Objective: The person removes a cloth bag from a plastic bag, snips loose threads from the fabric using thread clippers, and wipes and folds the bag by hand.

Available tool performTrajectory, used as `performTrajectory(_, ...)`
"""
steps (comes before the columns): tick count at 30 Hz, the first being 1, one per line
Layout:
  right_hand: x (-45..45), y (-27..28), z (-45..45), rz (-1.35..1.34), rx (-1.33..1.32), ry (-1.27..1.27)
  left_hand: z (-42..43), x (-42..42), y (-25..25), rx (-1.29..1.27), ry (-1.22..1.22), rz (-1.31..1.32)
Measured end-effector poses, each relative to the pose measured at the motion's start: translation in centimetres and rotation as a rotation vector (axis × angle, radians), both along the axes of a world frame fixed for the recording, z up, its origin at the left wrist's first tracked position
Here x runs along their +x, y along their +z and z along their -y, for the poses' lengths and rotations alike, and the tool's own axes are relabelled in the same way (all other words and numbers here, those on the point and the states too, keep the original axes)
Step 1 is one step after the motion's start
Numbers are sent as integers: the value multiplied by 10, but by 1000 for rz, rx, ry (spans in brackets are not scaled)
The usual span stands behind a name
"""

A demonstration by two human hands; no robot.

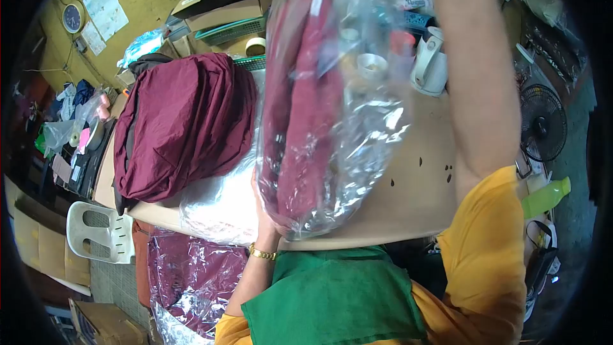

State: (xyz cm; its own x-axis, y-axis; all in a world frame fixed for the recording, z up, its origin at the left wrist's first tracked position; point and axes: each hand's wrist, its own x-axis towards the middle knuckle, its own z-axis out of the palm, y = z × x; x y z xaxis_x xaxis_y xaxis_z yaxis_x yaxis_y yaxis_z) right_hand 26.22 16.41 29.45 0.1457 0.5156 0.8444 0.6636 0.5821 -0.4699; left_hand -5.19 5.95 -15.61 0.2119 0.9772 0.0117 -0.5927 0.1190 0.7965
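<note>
A clear plastic bag [377, 147] with a folded maroon fabric item [310, 115] inside stands upright over the table, blurred at its top. My left hand [265, 220] is closed at the bag's lower left edge, its fingers partly hidden behind the plastic. My right forearm [479, 76] reaches up past the top of the view, so my right hand is out of sight. On the left lies a stack of maroon fabric bags [185, 121] with dark parts at the edges. Flat clear plastic [217, 211] lies beside it.
A white kettle [431, 67], a tape roll [255, 46] and a cardboard box [223, 6] stand at the table's back. More plastic-wrapped maroon goods [198, 275] lie below the front edge. A white chair [99, 233] is at left, a black fan [543, 121] at right.
</note>
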Motion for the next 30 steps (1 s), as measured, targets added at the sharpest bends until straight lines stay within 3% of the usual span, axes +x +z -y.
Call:
performTrajectory(4, 65, 6, 48, -61, 178, -220, 5, -10, 46, -115, -101, 198)
performTrajectory(5, 83, -5, 62, -81, 179, -289, 9, -23, 98, -101, -24, -12)
performTrajectory(7, 113, -49, 85, -121, 56, -458, 16, -57, 139, 233, 349, -602)
performTrajectory(9, 128, -131, 101, -129, -310, -598, 32, -90, 152, 148, 289, -866)
performTrajectory(10, 131, -192, 108, -98, -498, -586, 36, -105, 146, 286, 440, -1340)
performTrajectory(11, 149, -263, 115, -111, -436, -224, 37, -110, 140, 426, 593, -1810)
performTrajectory(12, 110, -266, 139, -325, -766, -182, 35, -98, 154, 603, 739, -1809)
performTrajectory(14, 100, -311, 141, -353, -822, 126, 24, -53, 177, 882, 492, -1357)
performTrajectory(15, 65, -296, 147, -294, -840, 232, 30, -10, 195, 804, 320, -1234)
performTrajectory(17, 23, -268, 149, -372, -901, 471, 25, 54, 210, 1097, 76, -1100)
performTrajectory(18, 10, -255, 147, -373, -895, 467, 23, 87, 215, 1164, 12, -949)
performTrajectory(20, 0, -234, 146, -364, -876, 691, 3, 115, 210, 1119, -22, -958)
performTrajectory(21, 7, -226, 145, -362, -872, 680, -10, 118, 209, 1069, -82, -1016)
performTrajectory(23, 24, -215, 144, -201, -994, 429, -30, 104, 215, 1209, 20, -1034)
performTrajectory(25, 47, -223, 146, -199, -925, 427, -38, 84, 225, 1109, 2, -947)
performTrajectory(28, 90, -241, 147, -194, -862, 222, -50, 39, 238, 1069, -21, -935)
performTrajectory(30, 120, -251, 147, -178, -956, 157, -53, 11, 241, 752, -131, -741)
